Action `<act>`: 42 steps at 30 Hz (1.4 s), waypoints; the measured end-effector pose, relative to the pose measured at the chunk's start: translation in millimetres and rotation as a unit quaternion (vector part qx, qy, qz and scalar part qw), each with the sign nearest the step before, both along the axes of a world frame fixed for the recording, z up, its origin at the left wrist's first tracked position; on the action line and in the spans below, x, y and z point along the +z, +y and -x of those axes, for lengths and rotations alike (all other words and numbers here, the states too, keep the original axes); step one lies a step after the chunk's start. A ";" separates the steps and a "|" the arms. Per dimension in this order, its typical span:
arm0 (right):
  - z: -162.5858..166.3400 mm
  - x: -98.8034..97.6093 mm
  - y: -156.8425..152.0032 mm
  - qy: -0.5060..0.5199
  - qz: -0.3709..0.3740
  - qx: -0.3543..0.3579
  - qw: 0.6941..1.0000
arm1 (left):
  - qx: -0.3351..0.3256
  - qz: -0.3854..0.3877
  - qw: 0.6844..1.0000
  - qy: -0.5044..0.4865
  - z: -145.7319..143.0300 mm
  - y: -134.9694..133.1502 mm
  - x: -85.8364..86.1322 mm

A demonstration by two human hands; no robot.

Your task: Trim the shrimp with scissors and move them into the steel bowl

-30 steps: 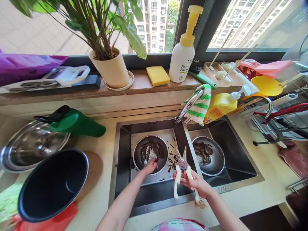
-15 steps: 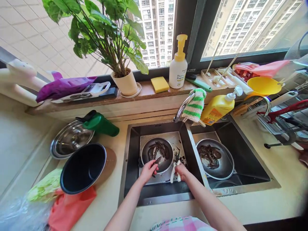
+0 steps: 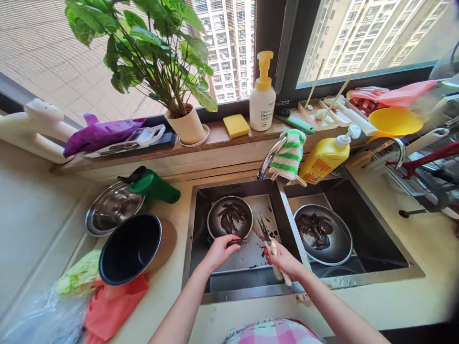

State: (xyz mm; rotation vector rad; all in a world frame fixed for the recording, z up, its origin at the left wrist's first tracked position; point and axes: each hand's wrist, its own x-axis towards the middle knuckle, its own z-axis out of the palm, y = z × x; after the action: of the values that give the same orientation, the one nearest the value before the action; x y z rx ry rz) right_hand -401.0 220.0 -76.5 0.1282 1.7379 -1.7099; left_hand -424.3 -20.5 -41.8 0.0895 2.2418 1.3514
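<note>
My left hand (image 3: 219, 253) pinches a dark shrimp (image 3: 237, 242) at the near rim of a round mesh strainer (image 3: 212, 228) in the left sink basin. Several more dark shrimp (image 3: 233, 217) lie inside that strainer. With my right hand (image 3: 286, 262) I grip white-handled scissors (image 3: 266, 231), their blades pointing away from me over the basin floor. Small dark scraps (image 3: 275, 234) are scattered on the metal there. A second strainer (image 3: 346, 253), in the right basin, holds a heap of dark shrimp (image 3: 315, 231).
A faucet (image 3: 269, 157) with a striped cloth (image 3: 289, 155) stands behind the basin divider. Left of the sink are a dark-lined pot (image 3: 131, 248), a metal bowl (image 3: 107, 210) and a green container (image 3: 156, 187). A yellow bottle (image 3: 324, 157) and a dish rack (image 3: 426, 172) are at the right.
My right hand has turned the scissors, so the blades now show over the basin floor. My left hand has come slightly nearer to me with the shrimp, and the left strainer sits farther back.
</note>
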 end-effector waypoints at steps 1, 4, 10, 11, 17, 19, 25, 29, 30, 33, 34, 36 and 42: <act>-3.9 8.1 6.2 0.082 -0.053 0.025 0.995 | -0.018 -0.001 1.000 -0.001 1.4 2.3 6.1; -10.9 27.4 21.3 0.270 -0.198 0.095 0.938 | -0.056 -0.006 0.998 -0.001 3.0 10.1 20.1; -16.7 43.5 29.6 0.330 -0.333 0.194 0.862 | -0.079 -0.013 0.997 -0.001 -1.3 26.2 30.9; -17.7 44.2 29.1 0.333 -0.336 0.197 0.859 | -0.078 -0.016 0.997 -0.001 -2.2 28.2 31.6; -25.2 43.9 26.4 0.324 -0.317 0.190 0.871 | -0.076 -0.041 0.996 -0.001 -6.6 34.5 34.5; -28.1 42.6 26.2 0.320 -0.307 0.183 0.877 | -0.079 -0.041 0.996 0.001 -7.7 35.8 34.2; -36.1 35.8 24.1 0.323 -0.270 0.170 0.891 | -0.078 -0.006 0.997 0.022 -8.3 40.5 33.0; -38.9 36.8 20.2 0.317 -0.240 0.154 0.904 | -0.071 -0.004 0.997 0.024 -7.2 43.1 33.7; -39.4 37.6 19.3 0.314 -0.235 0.151 0.907 | -0.070 -0.005 0.997 0.022 -6.9 43.6 33.8; -41.3 38.6 17.3 0.297 -0.233 0.145 0.914 | -0.067 -0.005 0.998 0.016 -6.1 44.9 33.5; -42.1 38.1 16.9 0.290 -0.236 0.143 0.916 | -0.067 -0.008 0.998 0.014 -5.8 45.4 33.4; -44.2 36.3 16.4 0.276 -0.242 0.139 0.920 | -0.070 -0.012 0.997 0.010 -4.9 46.4 33.6; -52.6 29.2 15.5 0.249 -0.248 0.120 0.928 | -0.093 0.002 0.996 0.009 -0.3 52.4 37.1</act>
State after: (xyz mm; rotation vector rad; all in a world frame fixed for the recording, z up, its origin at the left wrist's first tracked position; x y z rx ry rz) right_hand -348.3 235.6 -47.3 -0.3146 2.4222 -1.1512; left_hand -424.0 31.9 -4.7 0.3028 2.1906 1.2525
